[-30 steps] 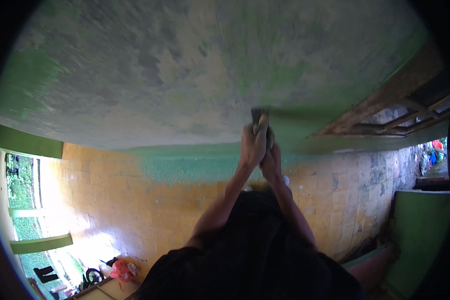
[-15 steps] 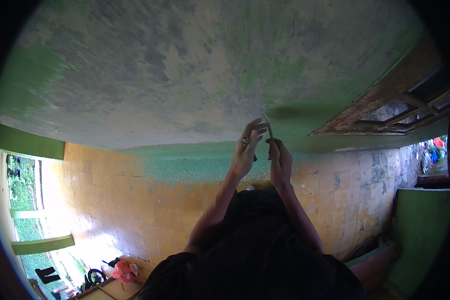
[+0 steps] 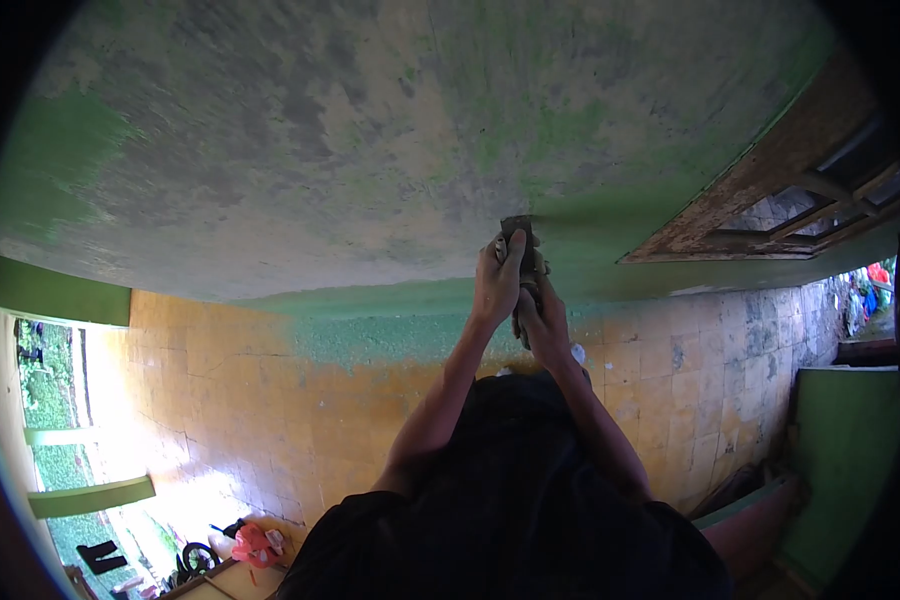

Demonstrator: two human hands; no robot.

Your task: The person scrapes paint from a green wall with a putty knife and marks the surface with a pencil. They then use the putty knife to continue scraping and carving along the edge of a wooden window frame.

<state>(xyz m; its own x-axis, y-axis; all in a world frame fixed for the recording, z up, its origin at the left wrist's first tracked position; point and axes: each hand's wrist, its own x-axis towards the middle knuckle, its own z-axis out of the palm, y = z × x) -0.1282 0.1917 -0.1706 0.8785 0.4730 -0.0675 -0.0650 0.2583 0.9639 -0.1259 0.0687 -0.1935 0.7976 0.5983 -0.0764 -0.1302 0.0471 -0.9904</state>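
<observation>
A flat dark scraper-like blade (image 3: 518,224) is held in front of the wall (image 3: 370,150), which is patched grey over green paint. My left hand (image 3: 500,278) is closed on the blade's left side, its thumb lying along the face. Lower and to the right, my right hand (image 3: 543,315) is wrapped round the lower part of the same tool. The tool's top edge is at or close to the wall; contact cannot be made out for sure.
A worn wooden window frame (image 3: 690,225) is on the right. Yellow floor tiles (image 3: 270,400) lie below the wall. A red plastic bag (image 3: 258,545) is at the lower left, and a green panel (image 3: 845,460) stands at the lower right.
The tool has turned from edge-on to showing its broad face. My left hand has changed from spread fingers beside it to a grip on it, and my right hand has moved slightly left and down.
</observation>
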